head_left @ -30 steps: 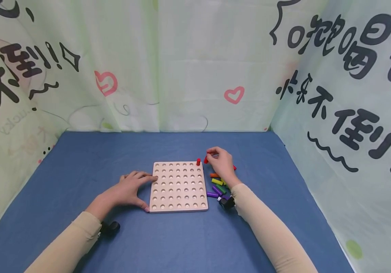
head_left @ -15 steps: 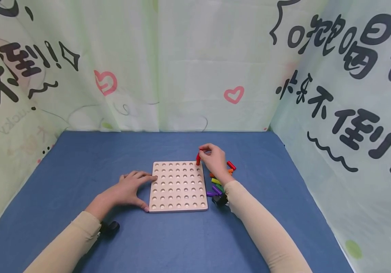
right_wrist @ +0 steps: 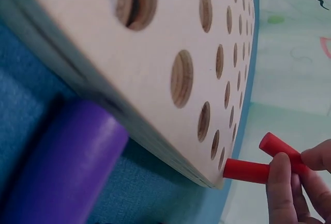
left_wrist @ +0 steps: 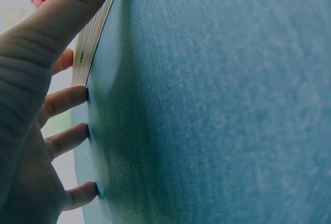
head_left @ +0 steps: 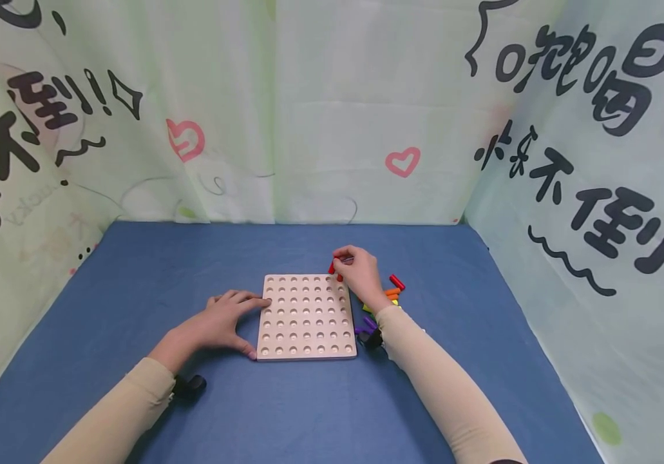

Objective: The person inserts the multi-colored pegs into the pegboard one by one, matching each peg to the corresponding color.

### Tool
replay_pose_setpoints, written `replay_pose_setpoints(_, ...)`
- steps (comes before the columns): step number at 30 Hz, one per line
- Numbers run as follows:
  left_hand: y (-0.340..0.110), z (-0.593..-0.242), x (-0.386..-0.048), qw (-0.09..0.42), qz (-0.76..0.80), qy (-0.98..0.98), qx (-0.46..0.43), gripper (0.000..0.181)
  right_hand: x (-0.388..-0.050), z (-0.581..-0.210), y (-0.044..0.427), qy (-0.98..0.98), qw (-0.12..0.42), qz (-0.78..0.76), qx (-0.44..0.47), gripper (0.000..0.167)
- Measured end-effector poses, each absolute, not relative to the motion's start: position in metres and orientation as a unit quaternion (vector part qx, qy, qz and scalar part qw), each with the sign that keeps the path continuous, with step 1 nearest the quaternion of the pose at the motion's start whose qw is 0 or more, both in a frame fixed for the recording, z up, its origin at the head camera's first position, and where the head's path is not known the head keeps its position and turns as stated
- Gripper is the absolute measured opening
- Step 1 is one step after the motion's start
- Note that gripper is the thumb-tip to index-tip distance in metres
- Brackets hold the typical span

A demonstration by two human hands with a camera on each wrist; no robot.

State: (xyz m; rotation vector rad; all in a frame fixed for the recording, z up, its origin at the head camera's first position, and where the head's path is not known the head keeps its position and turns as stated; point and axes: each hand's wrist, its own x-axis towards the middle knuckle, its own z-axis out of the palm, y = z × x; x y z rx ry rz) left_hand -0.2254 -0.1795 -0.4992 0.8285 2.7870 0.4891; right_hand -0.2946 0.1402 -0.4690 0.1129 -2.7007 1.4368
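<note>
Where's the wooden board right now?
In the head view, the wooden board lies on the blue cloth, the left hand at its left edge, the right hand near its far right corner.

Pale wooden pegboard [right_wrist: 145, 74] flat; red peg [right_wrist: 245, 171] upright at corner; second peg [right_wrist: 281, 148] tilted, pinched.

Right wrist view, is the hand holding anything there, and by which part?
Yes, the right hand pinches a tilted red peg by its upper end, leaving the lower end free. Whether it also touches the upright red peg, I can't tell.
</note>
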Motion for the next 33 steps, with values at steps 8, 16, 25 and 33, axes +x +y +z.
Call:
replay_pose_setpoints(8, -0.1796, -0.4993, -0.2259, 0.093, 0.163, 0.941, 0.283, 0.111, -0.2949, -0.4729, 0.1379, -0.891, 0.033, 0.451, 0.045, 0.024)
replay_pose_setpoints(16, -0.1792, -0.4987, -0.2253, 0.093, 0.165, 0.941, 0.28, 0.111, -0.2951, -0.4719, 0.1352, -0.899, 0.019, 0.435, 0.049, 0.024)
replay_pose_setpoints(25, -0.1789, -0.4987, -0.2245, 0.092, 0.166, 0.941, 0.279, 0.11, -0.2964, -0.4752, 0.1328, -0.913, 0.009, 0.405, 0.045, 0.019)
replay_pose_setpoints(33, -0.1791, -0.4991, -0.2242, 0.09, 0.17, 0.941, 0.277, 0.111, -0.296, -0.478, 0.1319, -0.915, 0.002, 0.402, 0.037, 0.019)
